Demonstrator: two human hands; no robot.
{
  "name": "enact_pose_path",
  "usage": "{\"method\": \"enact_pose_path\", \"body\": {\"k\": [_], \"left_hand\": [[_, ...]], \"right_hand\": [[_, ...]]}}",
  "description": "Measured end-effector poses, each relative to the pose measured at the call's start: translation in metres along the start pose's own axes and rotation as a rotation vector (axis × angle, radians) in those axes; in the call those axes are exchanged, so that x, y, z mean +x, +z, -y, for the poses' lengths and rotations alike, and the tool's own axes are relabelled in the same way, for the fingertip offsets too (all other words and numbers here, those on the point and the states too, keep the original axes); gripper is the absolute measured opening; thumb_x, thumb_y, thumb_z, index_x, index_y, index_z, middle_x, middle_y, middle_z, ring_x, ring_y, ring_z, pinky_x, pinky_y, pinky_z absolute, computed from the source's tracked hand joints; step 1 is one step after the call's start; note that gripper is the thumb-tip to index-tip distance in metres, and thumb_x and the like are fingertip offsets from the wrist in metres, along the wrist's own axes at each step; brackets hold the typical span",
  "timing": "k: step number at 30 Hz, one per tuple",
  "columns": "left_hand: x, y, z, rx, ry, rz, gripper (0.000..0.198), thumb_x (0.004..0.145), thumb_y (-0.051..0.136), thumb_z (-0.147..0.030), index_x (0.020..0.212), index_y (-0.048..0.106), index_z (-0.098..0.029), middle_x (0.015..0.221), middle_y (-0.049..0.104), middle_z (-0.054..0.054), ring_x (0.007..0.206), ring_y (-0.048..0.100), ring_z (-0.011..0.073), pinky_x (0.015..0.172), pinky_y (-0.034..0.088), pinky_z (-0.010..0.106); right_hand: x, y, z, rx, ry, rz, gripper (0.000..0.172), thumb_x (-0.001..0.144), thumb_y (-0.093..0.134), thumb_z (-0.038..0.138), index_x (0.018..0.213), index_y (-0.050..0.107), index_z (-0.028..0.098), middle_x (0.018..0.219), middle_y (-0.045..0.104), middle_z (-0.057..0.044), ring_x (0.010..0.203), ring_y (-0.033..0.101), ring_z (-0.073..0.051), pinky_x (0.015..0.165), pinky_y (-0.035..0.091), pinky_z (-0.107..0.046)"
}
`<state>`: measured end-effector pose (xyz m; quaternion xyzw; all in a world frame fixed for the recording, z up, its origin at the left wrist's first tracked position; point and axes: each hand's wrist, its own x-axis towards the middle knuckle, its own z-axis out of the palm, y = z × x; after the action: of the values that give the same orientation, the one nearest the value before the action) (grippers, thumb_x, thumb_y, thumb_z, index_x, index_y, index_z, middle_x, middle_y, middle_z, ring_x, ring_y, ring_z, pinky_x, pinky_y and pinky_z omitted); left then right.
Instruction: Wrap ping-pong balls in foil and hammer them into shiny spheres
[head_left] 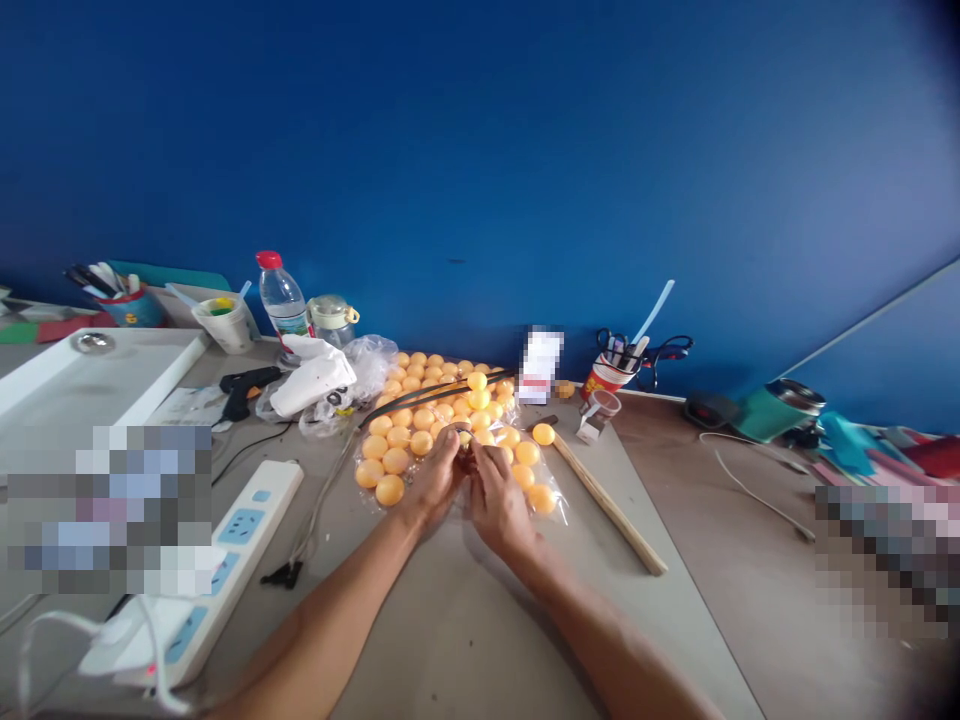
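Observation:
My left hand (441, 472) and my right hand (501, 500) meet at the middle of the table, fingers closed and fingertips close together. What they pinch is small and mostly hidden by the fingers; I cannot make it out. Just beyond them lie many orange ping-pong balls (396, 460) in a clear plastic bag (559, 505). Long thin dark strips (435, 392) run across the balls. A wooden stick (611, 507) slants away to the right of my right hand, with a single orange ball (544, 434) by its far end.
A white power strip (251, 515) and a grey cable (322, 500) lie to the left. Behind them are a black glue gun (247, 390), a crumpled white tissue (315, 380) and a water bottle (283, 300). A red cup of pens (606, 375) and a clear cup (600, 408) stand back right.

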<state>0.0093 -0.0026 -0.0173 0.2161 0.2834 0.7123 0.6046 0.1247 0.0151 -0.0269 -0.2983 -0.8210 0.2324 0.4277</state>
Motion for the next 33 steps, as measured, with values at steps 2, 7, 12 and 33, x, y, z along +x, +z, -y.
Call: {"method": "enact_pose_path", "body": {"k": [2,7,12,33], "left_hand": [[0.001,0.001,0.0,-0.038,-0.039,0.026,0.035,0.081,0.065,-0.047,0.101,0.057,-0.019,0.081,0.06,0.002,0.073,0.057,0.0149,0.062,0.045,0.026],[0.001,0.005,-0.006,-0.059,-0.081,0.038,0.036,0.078,0.067,-0.05,0.09,0.061,-0.016,0.078,0.058,0.002,0.065,0.051,0.0123,0.059,0.042,0.025],[0.002,0.006,-0.009,-0.042,-0.083,0.038,0.043,0.076,0.066,-0.056,0.088,0.062,-0.015,0.078,0.058,0.003,0.07,0.053,0.0149,0.057,0.042,0.025],[-0.002,-0.001,0.0,0.118,-0.057,0.018,0.045,0.075,0.065,-0.059,0.079,0.059,-0.015,0.071,0.056,0.001,0.062,0.047,0.0108,0.057,0.039,0.024]], "right_hand": [[0.001,-0.002,-0.001,0.127,0.091,-0.034,0.043,0.091,0.044,0.016,0.132,0.052,0.023,0.107,0.056,-0.011,0.09,0.06,-0.022,0.079,0.055,-0.038],[0.003,-0.005,-0.002,0.26,0.15,-0.06,0.044,0.089,0.051,0.019,0.132,0.051,0.027,0.108,0.05,-0.007,0.072,0.055,-0.014,0.07,0.053,-0.032],[0.01,-0.008,-0.004,0.253,0.127,-0.03,0.042,0.084,0.05,0.014,0.123,0.06,0.028,0.101,0.052,-0.005,0.09,0.056,-0.019,0.076,0.052,-0.032],[0.015,-0.016,-0.008,0.219,0.012,0.004,0.03,0.087,0.052,0.016,0.108,0.068,0.029,0.091,0.059,-0.005,0.081,0.059,-0.018,0.071,0.053,-0.032]]}}
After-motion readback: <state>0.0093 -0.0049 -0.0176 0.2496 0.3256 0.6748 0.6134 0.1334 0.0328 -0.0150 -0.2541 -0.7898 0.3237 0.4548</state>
